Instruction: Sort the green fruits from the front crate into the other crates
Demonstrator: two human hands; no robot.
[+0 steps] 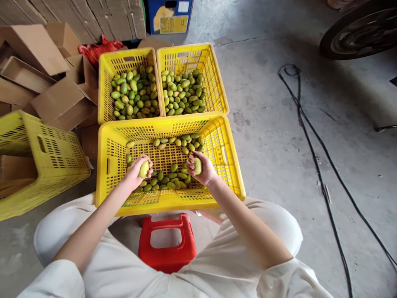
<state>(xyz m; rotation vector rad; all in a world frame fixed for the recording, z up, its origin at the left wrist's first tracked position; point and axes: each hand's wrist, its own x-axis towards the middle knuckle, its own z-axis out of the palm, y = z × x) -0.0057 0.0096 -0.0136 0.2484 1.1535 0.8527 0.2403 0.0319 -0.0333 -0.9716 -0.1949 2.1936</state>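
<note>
My left hand (141, 169) is closed around an oval yellow-green fruit (144, 169), and my right hand (201, 167) grips another oval yellow-green fruit (197, 166). Both hands are over the front yellow plastic crate (170, 203), apart from each other. Loose green fruits (171, 185) lie along the crate's near side, with more fruits (186, 142) at its far right. Bare slotted floor shows between them. Behind it, a left crate (105, 87) and a right crate (217, 78) stand side by side, each holding a heap of similar green and yellowish fruits.
A red plastic stool (167, 258) is between my legs. Left are a tipped yellow crate (58, 157) and piled cardboard boxes (58, 99). A red bag (101, 49) and blue box (169, 16) sit behind. Right are a black cable (313, 153) and a wheel (356, 31).
</note>
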